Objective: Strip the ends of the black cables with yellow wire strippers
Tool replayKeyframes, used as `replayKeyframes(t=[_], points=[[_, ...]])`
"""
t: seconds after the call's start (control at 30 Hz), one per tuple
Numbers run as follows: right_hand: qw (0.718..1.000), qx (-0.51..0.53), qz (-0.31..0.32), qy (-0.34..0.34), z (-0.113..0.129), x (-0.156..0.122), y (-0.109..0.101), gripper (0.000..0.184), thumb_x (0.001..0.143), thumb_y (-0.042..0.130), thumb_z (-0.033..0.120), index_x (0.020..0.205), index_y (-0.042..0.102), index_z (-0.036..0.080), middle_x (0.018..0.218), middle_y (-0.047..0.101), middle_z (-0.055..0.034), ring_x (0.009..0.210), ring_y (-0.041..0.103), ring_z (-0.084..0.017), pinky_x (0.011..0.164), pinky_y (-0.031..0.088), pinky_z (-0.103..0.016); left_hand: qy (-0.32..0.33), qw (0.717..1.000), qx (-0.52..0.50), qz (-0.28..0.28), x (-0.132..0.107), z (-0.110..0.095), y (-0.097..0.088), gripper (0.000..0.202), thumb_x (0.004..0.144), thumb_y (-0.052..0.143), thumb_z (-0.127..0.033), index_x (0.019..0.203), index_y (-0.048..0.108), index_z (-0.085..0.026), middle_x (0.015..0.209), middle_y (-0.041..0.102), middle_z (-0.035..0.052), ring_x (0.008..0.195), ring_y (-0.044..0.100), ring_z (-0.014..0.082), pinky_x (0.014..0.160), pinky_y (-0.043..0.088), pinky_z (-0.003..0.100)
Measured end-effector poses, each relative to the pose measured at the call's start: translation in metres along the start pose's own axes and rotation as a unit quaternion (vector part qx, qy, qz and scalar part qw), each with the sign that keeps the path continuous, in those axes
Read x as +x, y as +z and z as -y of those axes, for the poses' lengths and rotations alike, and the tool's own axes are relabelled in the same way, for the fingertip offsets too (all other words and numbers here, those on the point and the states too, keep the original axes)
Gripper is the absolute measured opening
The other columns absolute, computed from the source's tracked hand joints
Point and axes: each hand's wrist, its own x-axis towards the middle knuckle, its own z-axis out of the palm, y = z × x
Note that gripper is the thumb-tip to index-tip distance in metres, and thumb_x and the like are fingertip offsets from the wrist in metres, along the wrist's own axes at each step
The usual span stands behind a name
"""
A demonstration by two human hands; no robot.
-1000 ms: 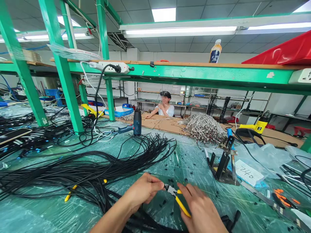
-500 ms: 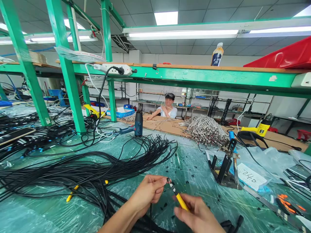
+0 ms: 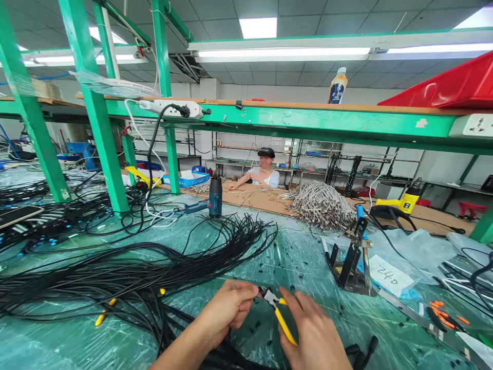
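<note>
My left hand [image 3: 227,308] is closed, pinching the end of a thin black wire [image 3: 231,347] that runs down toward me. My right hand [image 3: 314,334] grips yellow-handled cutters [image 3: 279,313], whose jaws sit right at my left fingertips. A big bundle of long black wires [image 3: 134,267] fans across the plastic-covered green bench [image 3: 300,257] to the left of my hands. Small black offcuts are scattered on the plastic around them.
A blue heat gun [image 3: 214,198] stands behind the wires. A black metal jig [image 3: 350,259] and a paper marked 240 [image 3: 389,275] sit to the right, grey cables [image 3: 319,205] beyond. Another person [image 3: 264,172] sits at the far bench. Green posts [image 3: 96,108] rise at left.
The cutters tipped up half a second ago and have come back down to my left fingertips. My view shifted slightly.
</note>
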Motion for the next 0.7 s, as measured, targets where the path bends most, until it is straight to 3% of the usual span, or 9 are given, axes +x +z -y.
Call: replayKeyframes(t=[0.1,0.17,0.23,0.3,0.4,0.5,0.6,0.7], points=[[0.999,-0.039,0.002,-0.024,-0.003,0.002,-0.005,0.068,0.065,0.048,0.017,0.131,0.036,0.017,0.109,0.052,-0.0116,0.101,0.047,-0.031,0.086,0.038,-0.048,0.004,1.000,0.005,0.003,-0.003,-0.001,0.000,0.030,0.073,0.063,-0.034,0.058,0.044,-0.017,0.041,0.021,-0.0130,0.036,0.006,0.0023,0.036,0.001,0.020],[0.999,-0.025,0.010,-0.026,-0.004,0.002,-0.005,0.068,0.065,0.047,0.015,0.131,0.036,0.018,0.113,0.051,-0.0121,0.102,0.047,-0.030,0.085,0.039,-0.045,0.009,1.000,0.004,0.008,-0.005,-0.002,0.000,0.028,0.072,0.065,-0.036,0.062,0.049,-0.016,0.041,0.019,-0.0135,0.037,0.005,0.0022,0.037,0.001,0.021],[0.999,0.028,0.011,-0.017,-0.003,0.001,-0.004,0.062,0.066,0.047,0.014,0.128,0.041,0.018,0.108,0.054,-0.0103,0.096,0.051,-0.026,0.082,0.040,-0.039,0.016,1.000,-0.002,0.010,-0.006,-0.002,0.000,0.026,0.072,0.066,-0.037,0.067,0.053,-0.014,0.042,0.019,-0.0135,0.038,0.005,0.0021,0.038,0.002,0.021],[0.990,0.141,0.020,0.009,0.000,0.001,-0.002,0.048,0.069,0.048,0.017,0.117,0.050,0.019,0.088,0.057,-0.0041,0.077,0.054,-0.020,0.070,0.040,-0.030,0.024,1.000,-0.010,0.009,-0.006,-0.003,0.001,0.027,0.072,0.065,-0.037,0.069,0.054,-0.013,0.043,0.020,-0.0132,0.038,0.006,0.0020,0.038,0.003,0.021],[0.927,0.363,0.084,0.043,0.005,0.002,-0.002,0.012,0.071,0.053,0.027,0.079,0.054,0.018,0.061,0.038,0.0058,0.056,0.036,-0.011,0.053,0.029,-0.023,0.035,0.999,-0.022,0.006,-0.005,-0.003,0.002,0.027,0.072,0.064,-0.038,0.070,0.055,-0.014,0.043,0.021,-0.0128,0.038,0.007,0.0023,0.038,0.004,0.021],[0.875,0.459,0.142,0.051,0.009,0.004,-0.002,0.018,0.075,0.050,0.036,0.072,0.048,0.018,0.061,0.028,0.0065,0.057,0.029,-0.010,0.052,0.025,-0.023,0.038,0.999,-0.024,0.005,-0.003,-0.002,0.003,0.024,0.074,0.061,-0.037,0.075,0.057,-0.013,0.043,0.021,-0.0127,0.037,0.007,0.0026,0.038,0.005,0.022],[0.893,0.431,0.121,0.049,0.009,0.005,0.002,0.018,0.075,0.050,0.036,0.075,0.049,0.018,0.061,0.028,0.0066,0.056,0.031,-0.010,0.051,0.026,-0.022,0.030,0.999,-0.019,0.001,-0.003,-0.002,0.004,0.022,0.076,0.057,-0.037,0.076,0.057,-0.014,0.043,0.024,-0.0121,0.036,0.008,0.0030,0.037,0.004,0.021],[0.947,0.314,0.059,0.040,0.006,0.004,0.009,0.020,0.072,0.051,0.030,0.088,0.055,0.018,0.063,0.043,0.0043,0.057,0.044,-0.012,0.053,0.033,-0.023,0.016,1.000,-0.003,-0.008,-0.005,-0.004,0.004,0.020,0.077,0.053,-0.034,0.072,0.056,-0.015,0.044,0.029,-0.0105,0.035,0.012,0.0033,0.036,0.005,0.021]])
